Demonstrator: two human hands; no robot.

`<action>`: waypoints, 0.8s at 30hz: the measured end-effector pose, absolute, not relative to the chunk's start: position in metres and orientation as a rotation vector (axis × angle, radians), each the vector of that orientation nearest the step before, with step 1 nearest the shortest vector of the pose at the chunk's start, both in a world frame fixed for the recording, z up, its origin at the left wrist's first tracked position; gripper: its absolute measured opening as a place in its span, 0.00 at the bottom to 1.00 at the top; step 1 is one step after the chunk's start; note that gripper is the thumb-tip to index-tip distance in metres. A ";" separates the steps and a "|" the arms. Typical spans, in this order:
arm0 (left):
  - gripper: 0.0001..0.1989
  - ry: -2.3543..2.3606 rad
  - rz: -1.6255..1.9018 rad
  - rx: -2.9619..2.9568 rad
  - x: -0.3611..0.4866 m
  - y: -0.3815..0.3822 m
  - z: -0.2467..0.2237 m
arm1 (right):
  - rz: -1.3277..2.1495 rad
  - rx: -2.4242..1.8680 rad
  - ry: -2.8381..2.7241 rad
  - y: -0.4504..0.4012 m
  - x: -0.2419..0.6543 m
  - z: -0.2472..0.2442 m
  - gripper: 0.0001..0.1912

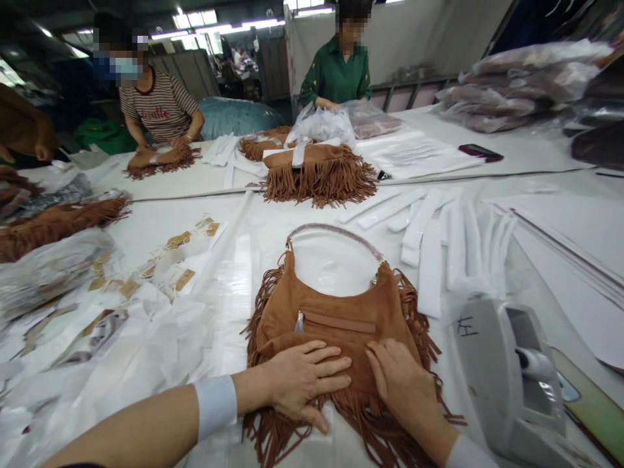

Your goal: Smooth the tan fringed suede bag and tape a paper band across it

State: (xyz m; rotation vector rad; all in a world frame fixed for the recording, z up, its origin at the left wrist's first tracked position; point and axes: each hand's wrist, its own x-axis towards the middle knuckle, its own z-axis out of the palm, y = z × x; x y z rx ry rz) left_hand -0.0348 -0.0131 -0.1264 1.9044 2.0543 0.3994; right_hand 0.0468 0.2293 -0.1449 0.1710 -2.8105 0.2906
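A brown suede bag [341, 309] with long fringes lies on the white table, its strap arched away from me. A zipper with a wrapped pull crosses its upper part. My left hand [307, 379] rests on the lower left of the bag, palm down with fingers spread. On the lower right, my right hand [402, 383] touches the suede with its fingers bent and drawn together; whether they pinch a bit of it is hidden.
White strips [458, 240] and a grey tape dispenser [507, 377] are at right. Tags [182, 279] and white wrapping [160, 351] cover the left. Another fringed bag [316, 172] lies beyond the table seam [195, 195]. Two people stand across the table; another is partly visible far left.
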 end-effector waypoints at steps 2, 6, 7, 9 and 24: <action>0.40 2.039 0.421 1.889 -0.035 -0.014 -0.128 | 0.183 0.001 -2.720 0.228 0.049 -0.145 0.23; 0.38 2.019 0.413 1.856 -0.037 -0.011 -0.123 | 0.193 -0.308 -2.645 0.228 0.049 -0.152 0.34; 0.36 2.009 0.398 1.854 -0.038 -0.010 -0.120 | 0.201 -0.300 -2.658 0.228 0.049 -0.154 0.34; 0.31 1.990 0.366 1.866 -0.042 -0.008 -0.113 | 0.191 -0.251 -2.690 0.229 0.049 -0.157 0.33; 0.31 2.328 0.187 1.906 -0.052 -0.052 -0.133 | -0.120 -0.143 -2.975 0.224 0.039 -0.141 0.31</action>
